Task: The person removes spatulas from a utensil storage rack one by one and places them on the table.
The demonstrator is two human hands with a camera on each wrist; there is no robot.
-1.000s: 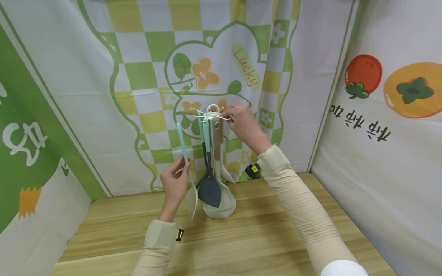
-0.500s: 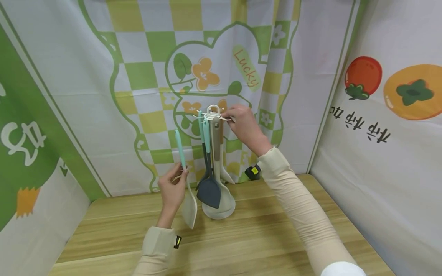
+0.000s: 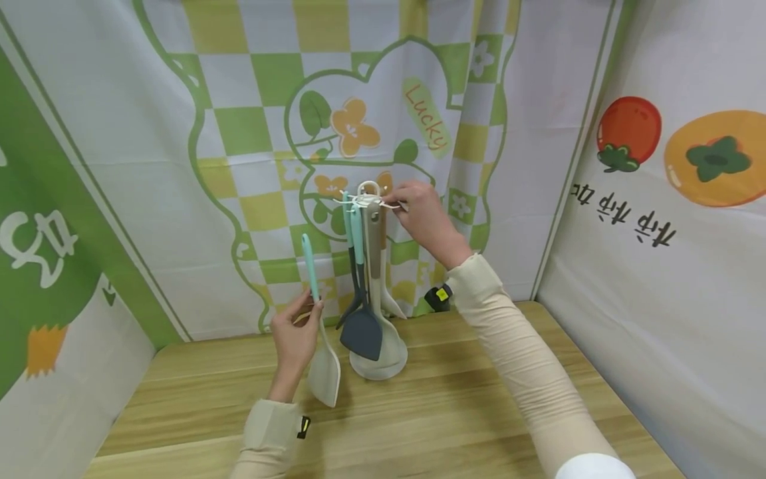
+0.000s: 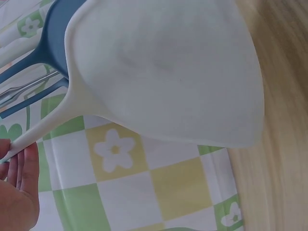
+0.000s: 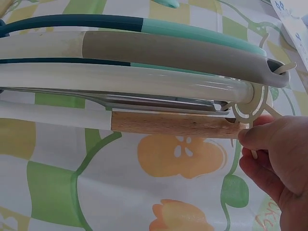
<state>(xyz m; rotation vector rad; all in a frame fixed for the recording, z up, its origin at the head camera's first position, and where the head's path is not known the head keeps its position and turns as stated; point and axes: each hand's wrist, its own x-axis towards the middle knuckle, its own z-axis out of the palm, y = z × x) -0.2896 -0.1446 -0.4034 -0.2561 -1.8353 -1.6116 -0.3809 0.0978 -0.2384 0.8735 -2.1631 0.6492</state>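
– Step in hand, nearest first?

– Likely a one-spatula move beside the stand (image 3: pixel 378 374). Holding pale spatula (image 3: pixel 325 376) in left hand (image 3: pixel 296 336), over the tabletop (image 3: pixel 455 392), blade down, slightly tilted, clear of the hook ring (image 3: pixel 368 199).

– Left fingers?

– Clamped in a pinch, thumb against fingertips, around the stem at the bottom end of the mint handle (image 3: pixel 310 266). Leaves handle above the grip, blade below. Can't tell blade contact with wood.

– Further out?

– Just beside the pale blade: dark spatula (image 3: pixel 362 332), then ladle (image 3: pixel 391 346), hanging from the stand.

– Right side?

– Pinching one arm of that white ring with thumb and fingers of the right hand (image 3: pixel 423 213), probably to steady it. Just beside those fingertips, per right wrist view: wooden-handled utensil (image 5: pixel 175 125).

– Next move?

– Can't tell hanging up from taking off. Either way, should call for a steady ring, a sure pinch on the stem, and clear air between pale blade and dark spatula. Could otherwise snag. Last, behind everything: checkered curtain (image 3: pixel 269 133).
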